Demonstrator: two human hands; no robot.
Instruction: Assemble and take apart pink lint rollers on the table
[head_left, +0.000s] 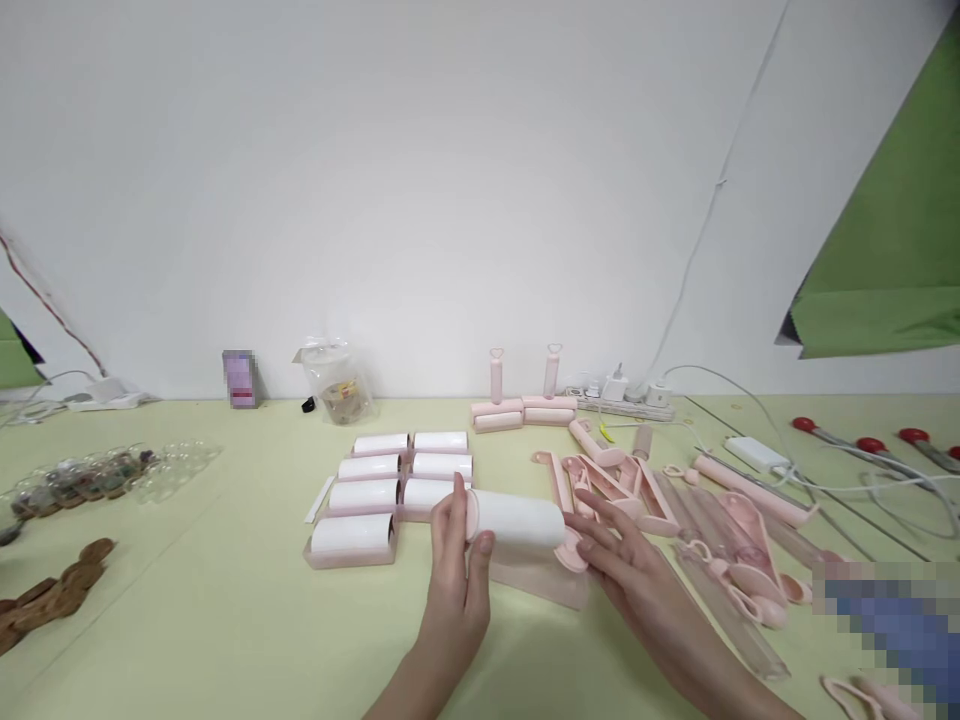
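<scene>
A white roll (519,520) with pink end pieces is held up over the table between both hands. My left hand (459,570) grips its left end, fingers behind and thumb in front. At its right end, by a round pink piece (571,550), my right hand (626,560) has its fingers spread and touching the end. Beneath the roll lies a translucent pink cover (540,583). Left of the hands, several white rolls (352,533) rest in pink trays in two columns. Loose pink handle parts (600,480) lie just beyond my right hand.
Clear tubes (731,600) and pink parts spread across the right. Two assembled pink rollers (550,410) stand near the wall beside a power strip (626,407). A bagged cup (337,385) sits back left. Red-ended tools (870,447) are far right.
</scene>
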